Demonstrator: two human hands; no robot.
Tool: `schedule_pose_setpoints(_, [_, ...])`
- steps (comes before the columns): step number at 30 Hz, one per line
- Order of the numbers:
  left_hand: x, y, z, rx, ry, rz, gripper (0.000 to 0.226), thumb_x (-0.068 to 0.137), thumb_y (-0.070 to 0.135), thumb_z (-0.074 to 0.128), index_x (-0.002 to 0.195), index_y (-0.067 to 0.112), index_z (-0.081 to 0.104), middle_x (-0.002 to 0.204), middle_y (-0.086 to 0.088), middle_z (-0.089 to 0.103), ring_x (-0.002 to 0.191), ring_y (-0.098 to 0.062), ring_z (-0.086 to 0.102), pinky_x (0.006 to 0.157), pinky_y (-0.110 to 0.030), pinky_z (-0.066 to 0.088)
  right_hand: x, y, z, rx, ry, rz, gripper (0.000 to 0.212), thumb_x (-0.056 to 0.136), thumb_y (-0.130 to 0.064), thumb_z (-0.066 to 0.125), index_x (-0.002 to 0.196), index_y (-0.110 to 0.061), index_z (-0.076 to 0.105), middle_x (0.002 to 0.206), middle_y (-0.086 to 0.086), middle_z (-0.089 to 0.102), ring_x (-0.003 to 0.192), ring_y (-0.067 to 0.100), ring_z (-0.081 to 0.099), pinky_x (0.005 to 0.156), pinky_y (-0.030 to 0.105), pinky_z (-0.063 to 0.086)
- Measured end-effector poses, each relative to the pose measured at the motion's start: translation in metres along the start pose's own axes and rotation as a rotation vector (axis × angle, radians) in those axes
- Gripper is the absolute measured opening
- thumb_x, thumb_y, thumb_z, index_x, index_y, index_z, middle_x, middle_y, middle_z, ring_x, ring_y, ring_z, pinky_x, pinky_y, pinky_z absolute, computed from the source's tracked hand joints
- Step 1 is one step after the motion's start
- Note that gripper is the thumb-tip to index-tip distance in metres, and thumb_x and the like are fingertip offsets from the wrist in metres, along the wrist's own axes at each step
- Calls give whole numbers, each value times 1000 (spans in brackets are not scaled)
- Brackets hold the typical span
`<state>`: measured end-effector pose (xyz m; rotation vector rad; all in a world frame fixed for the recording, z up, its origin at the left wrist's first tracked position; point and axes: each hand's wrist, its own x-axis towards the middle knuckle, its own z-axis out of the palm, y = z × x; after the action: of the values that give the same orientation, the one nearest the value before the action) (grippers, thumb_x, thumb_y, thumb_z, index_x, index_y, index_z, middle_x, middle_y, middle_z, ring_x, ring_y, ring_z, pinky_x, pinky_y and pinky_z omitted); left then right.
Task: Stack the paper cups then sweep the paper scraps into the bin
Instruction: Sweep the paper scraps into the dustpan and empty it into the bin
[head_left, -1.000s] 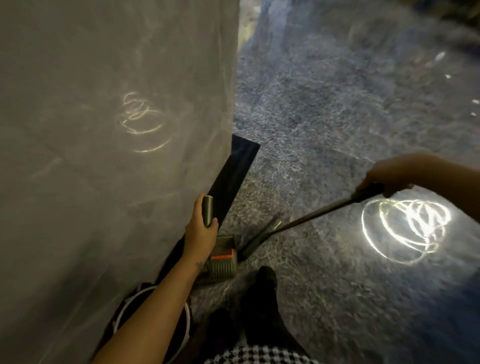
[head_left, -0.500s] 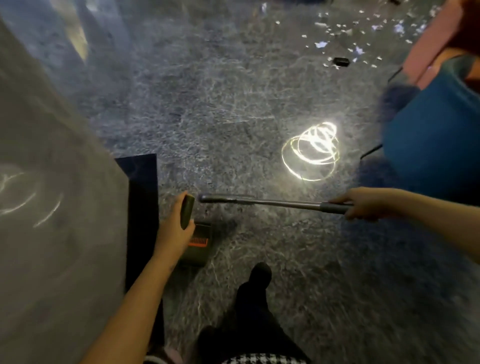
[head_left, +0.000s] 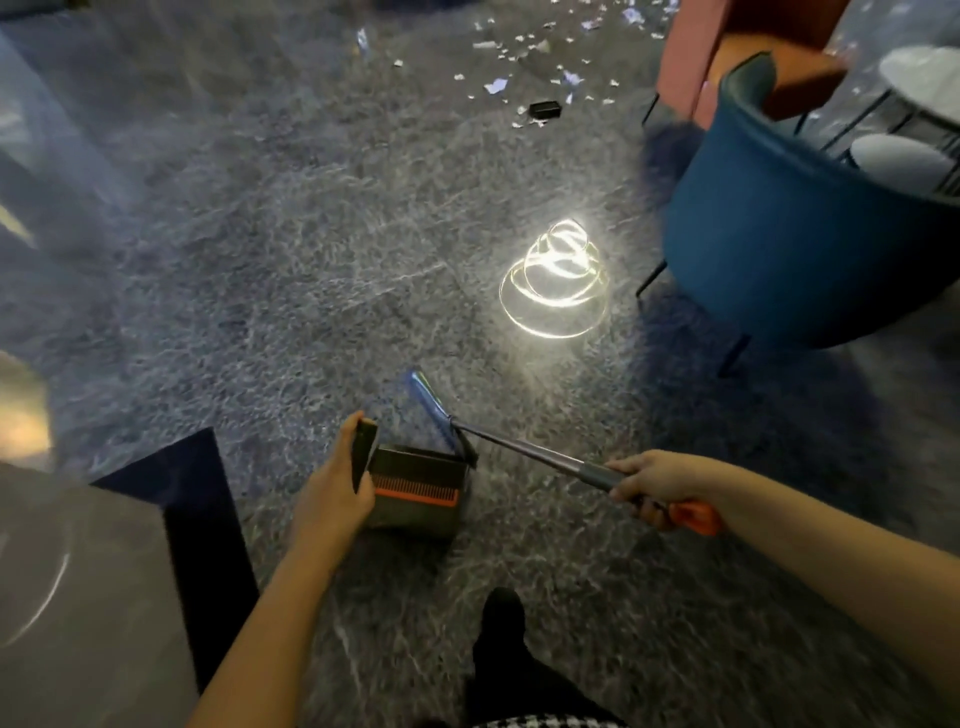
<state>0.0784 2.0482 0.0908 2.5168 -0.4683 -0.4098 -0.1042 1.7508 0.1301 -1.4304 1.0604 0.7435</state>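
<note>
My left hand grips the upright dark handle of a grey dustpan with an orange comb strip, held low over the dark marbled floor. My right hand holds the broom by its metal pole, just above the orange grip end. The broom head points up and left, right beside the dustpan's far edge. White paper scraps lie scattered on the floor far ahead, well beyond both hands. No paper cups or bin show in this view.
A blue armchair stands at the right, a red-orange chair behind it. A grey tabletop with a dark leg fills the lower left. A small black object lies among the scraps. My black shoe is below the dustpan.
The view has swung away from the table toward the open floor and the scraps. The broom has turned, its head now beside the dustpan, and my right hand has come lower and nearer.
</note>
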Motion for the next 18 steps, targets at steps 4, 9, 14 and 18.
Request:
schedule_pose_setpoints(4, [52,35,0,67,16,-37,73,92,17,50,148,41,12,61,-3,44,50,-21,43,47,-29,30,12,-17,-27,315,-45,25,39,94,6,38,130,-8,44,56,4,38,27,3,32,28,10,28])
schedule_pose_setpoints(9, [112,68,-12,155,-30,0,74,90,20,55,148,42,15,67,0,46,51,-14,42,45,-28,27,26,-47,-56,562,-30,7,25,92,11,33,84,-10,43,60,7,33,23,3,31,27,8,26])
schedule_pose_setpoints(14, [193,96,-23,171,-32,50,76,89,14,55,147,44,16,72,-3,49,53,-17,44,46,-29,30,54,-92,-96,611,90,-28,23,89,15,36,79,-3,47,58,10,38,22,6,31,28,8,26])
schedule_pose_setpoints(18, [271,117,-24,190,-41,92,76,88,15,55,146,46,16,69,-2,46,50,-15,43,43,-27,28,84,-141,-132,654,136,-19,23,90,13,36,93,-5,50,62,11,38,24,6,33,28,10,28])
